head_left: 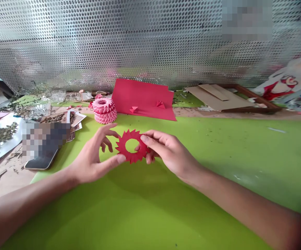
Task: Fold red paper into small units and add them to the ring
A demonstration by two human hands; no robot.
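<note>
A red folded-paper ring (121, 146) with a toothed outer edge and a round hole is held up above the green mat. My right hand (167, 151) pinches its right side, thumb on the front and fingers behind. On the left side, my left hand (95, 152) grips the rim, with its thumb at the lower left edge and a fingertip at the upper left; its index finger is raised. Just beyond the ring stands a stack of pink folded-paper rings (105, 113).
Red paper (142, 93) lies behind, bearing two small folded red pieces (160, 104). A phone (42, 161), photo cards (75, 119) and dried plant bits (6, 133) lie left. Cardboard (215, 97) rests on a wooden frame (266, 104) at back right, before a perforated metal panel (140, 41).
</note>
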